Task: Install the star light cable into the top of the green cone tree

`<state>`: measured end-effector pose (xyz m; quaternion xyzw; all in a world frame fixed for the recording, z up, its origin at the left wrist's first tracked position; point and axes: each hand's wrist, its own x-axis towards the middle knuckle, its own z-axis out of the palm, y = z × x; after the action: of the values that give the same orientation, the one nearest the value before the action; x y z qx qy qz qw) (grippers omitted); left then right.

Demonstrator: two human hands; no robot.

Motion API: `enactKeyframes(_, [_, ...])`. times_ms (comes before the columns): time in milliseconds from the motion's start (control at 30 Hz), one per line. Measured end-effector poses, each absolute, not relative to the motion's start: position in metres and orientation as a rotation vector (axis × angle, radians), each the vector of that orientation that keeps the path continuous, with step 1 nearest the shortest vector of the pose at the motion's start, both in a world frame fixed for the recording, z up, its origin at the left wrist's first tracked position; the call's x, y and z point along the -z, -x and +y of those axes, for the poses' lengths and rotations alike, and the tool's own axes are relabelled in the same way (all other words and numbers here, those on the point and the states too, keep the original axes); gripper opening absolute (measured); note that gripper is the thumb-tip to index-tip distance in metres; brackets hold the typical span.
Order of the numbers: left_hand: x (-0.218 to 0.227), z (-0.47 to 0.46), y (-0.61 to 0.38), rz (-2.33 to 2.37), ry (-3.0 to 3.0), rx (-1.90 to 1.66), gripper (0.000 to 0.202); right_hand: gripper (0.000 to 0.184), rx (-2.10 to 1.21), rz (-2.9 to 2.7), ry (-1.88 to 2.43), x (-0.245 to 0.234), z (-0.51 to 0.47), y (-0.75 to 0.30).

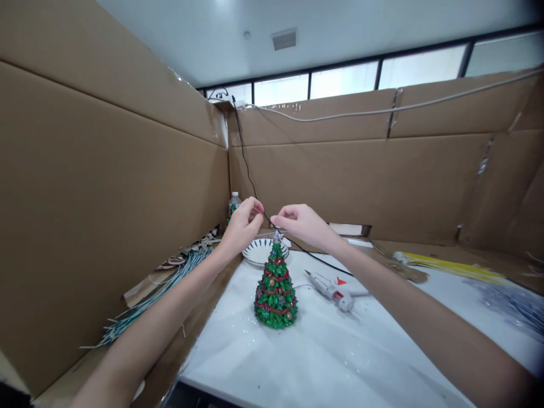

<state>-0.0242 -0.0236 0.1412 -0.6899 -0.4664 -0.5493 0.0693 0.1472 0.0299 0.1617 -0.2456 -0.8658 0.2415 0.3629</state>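
Observation:
A small green Christmas tree figurine [276, 289] with red garlands and gold baubles stands upright on the white table surface [297, 362]. Above and left of its clear top is my left hand [246, 220], thumb and fingers pinched together. My right hand [302, 225] is pinched too, just above and right of the treetop. Whatever the fingertips hold is too thin or hidden to make out. A black cord [247, 164] runs down behind the hands, passing between them. Behind the tree sits a white plate [250, 259] with dark rim marks.
A white glue gun [331, 290] lies right of the tree. Teal strands [170, 289] line the left side; yellow strips [450, 265] and clear plastic bags [514, 306] lie right. A bottle [234, 199] stands at the back. Cardboard walls [340, 175] enclose the table.

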Motion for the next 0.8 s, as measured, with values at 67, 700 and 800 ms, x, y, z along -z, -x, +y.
enactKeyframes(67, [-0.141, -0.021, 0.028, -1.422, 2.059, 1.672, 0.010, 0.034, -0.475, -2.372, 0.739, -0.173, 0.022, -0.148])
enactKeyframes(700, [-0.138, -0.014, 0.033, -1.475, 2.169, 1.882, 0.008, 0.015, -0.642, -2.587, 0.690, -0.177, 0.029, -0.152])
enactKeyframes(800, [-0.138, -0.013, 0.033, -1.465, 2.164, 1.894, 0.007, 0.013, -0.638, -2.608, 0.694, -0.181, 0.024, -0.156])
